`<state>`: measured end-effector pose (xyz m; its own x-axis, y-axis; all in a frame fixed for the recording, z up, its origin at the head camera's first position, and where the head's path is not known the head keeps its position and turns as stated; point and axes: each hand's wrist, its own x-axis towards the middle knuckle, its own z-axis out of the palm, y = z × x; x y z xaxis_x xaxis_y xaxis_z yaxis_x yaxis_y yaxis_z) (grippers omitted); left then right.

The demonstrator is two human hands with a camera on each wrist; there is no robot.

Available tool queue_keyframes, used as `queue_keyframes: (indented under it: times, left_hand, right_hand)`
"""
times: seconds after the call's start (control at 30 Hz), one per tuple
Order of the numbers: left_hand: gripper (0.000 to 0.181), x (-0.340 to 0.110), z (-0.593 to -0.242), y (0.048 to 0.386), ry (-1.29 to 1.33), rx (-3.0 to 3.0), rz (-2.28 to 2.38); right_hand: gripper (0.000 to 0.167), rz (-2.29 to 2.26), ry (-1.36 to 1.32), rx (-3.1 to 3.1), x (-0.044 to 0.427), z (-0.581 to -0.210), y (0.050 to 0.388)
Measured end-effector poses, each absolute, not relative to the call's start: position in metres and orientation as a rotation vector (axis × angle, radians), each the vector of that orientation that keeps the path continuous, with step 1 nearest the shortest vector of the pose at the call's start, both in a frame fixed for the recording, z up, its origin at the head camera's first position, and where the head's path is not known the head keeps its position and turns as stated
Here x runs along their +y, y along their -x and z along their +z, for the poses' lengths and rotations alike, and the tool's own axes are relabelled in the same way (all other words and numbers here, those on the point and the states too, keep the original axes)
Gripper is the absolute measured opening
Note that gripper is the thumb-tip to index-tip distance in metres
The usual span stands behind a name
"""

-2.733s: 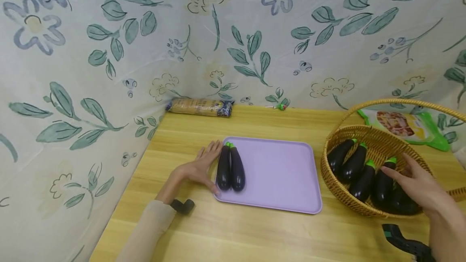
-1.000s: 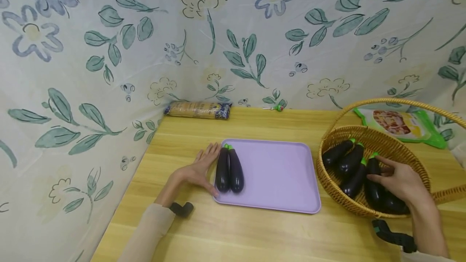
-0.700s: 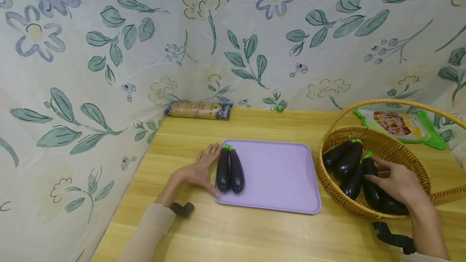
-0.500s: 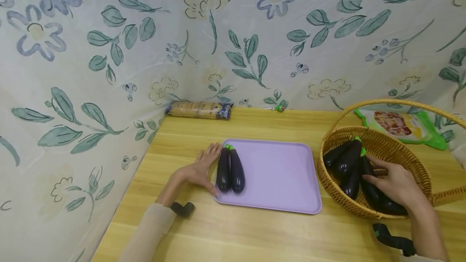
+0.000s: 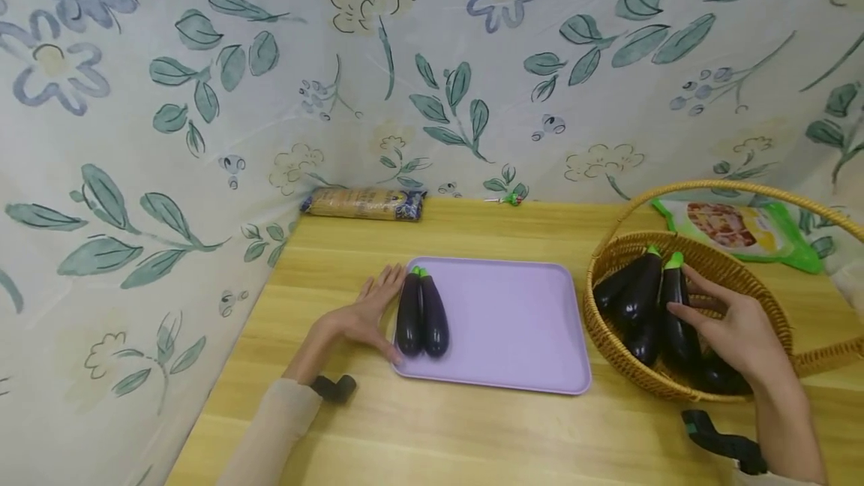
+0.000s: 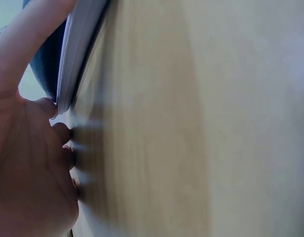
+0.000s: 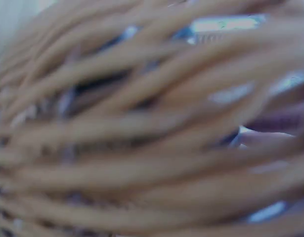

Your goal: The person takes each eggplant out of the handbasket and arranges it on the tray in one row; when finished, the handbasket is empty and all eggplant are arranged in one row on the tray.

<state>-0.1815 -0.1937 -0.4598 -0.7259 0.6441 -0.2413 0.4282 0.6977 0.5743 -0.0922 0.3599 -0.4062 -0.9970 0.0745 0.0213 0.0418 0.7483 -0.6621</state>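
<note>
In the head view my left hand (image 5: pixel 361 317) lies with spread fingers along the left edge of the lilac tray (image 5: pixel 509 325). Two dark eggplants (image 5: pixel 434 317) with green caps lie side by side at that end of the tray. My right hand (image 5: pixel 736 328) reaches into the wicker basket (image 5: pixel 756 287) and grips an eggplant (image 5: pixel 676 317) between thumb and fingers, its green cap pointing up and away. Several more eggplants (image 5: pixel 637 302) rest in the basket, leaning together on its left side. Blurred wicker fills the right wrist view, which hides the fingers there.
A pack of dry noodles (image 5: pixel 361 203) lies at the table's back left. Near the back edge is a small green-and-red item (image 5: pixel 514 199). Behind the basket sits a green-edged food bag (image 5: pixel 736 229). The basket's tall handle (image 5: pixel 715 184) arches over its opening.
My right hand went deeper into the basket and took hold of an eggplant. That eggplant swung left against the others, then its capped end rose. My left hand stayed by the tray.
</note>
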Motion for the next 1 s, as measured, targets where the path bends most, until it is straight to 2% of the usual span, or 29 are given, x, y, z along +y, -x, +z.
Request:
queue_keyframes:
  times: [0.23, 0.47, 0.63, 1.0]
  left_hand:
    - [0.158, -0.197, -0.459, 0.182, -0.823, 2.493, 0.67]
    - [0.157, -0.198, -0.46, 0.181, -0.829, 2.488, 0.668]
    - [0.158, -0.2, -0.46, 0.18, -0.821, 2.487, 0.682]
    - [0.158, -0.196, -0.462, 0.182, -0.836, 2.481, 0.693]
  right_hand:
    - [0.07, 1.58, 0.14, -2.711, 0.348, -0.387, 0.09]
    - [0.064, 2.2, -0.161, -2.204, 0.322, -0.373, 0.079]
    - [0.063, 2.156, -0.28, -2.298, 0.288, -0.366, 0.078]
    - [0.063, 1.856, -0.289, -2.681, 0.234, -0.362, 0.086]
